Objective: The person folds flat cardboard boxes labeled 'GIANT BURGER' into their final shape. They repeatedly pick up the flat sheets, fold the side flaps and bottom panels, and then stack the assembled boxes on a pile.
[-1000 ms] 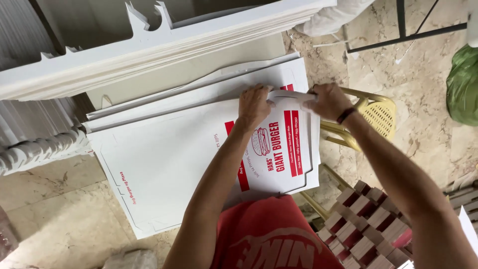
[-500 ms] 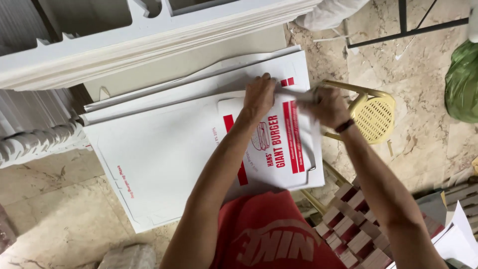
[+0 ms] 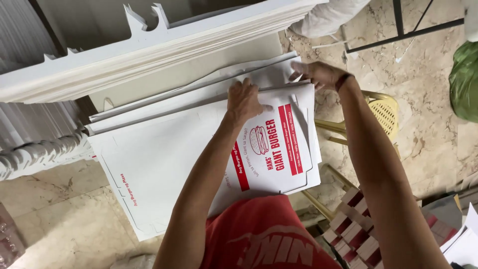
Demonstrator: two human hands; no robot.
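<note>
On top of the flat white stack [image 3: 164, 164], lay the printed box blank [image 3: 271, 149], long axis running away from the body. Pressed flat on its far edge, left hand [image 3: 246, 99], fingers spread. Farther right, right hand [image 3: 318, 73], released, at the far corner.

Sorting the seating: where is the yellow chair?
Head view, right side: the yellow chair stands on the marble floor, beside the flat cardboard sheets.

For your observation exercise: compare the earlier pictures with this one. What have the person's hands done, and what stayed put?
The right hand has left the printed flat box sheet and reached out past its far corner. The left hand stays pressed on the sheet's top edge. The sheet stack and yellow chair are unmoved.
</note>
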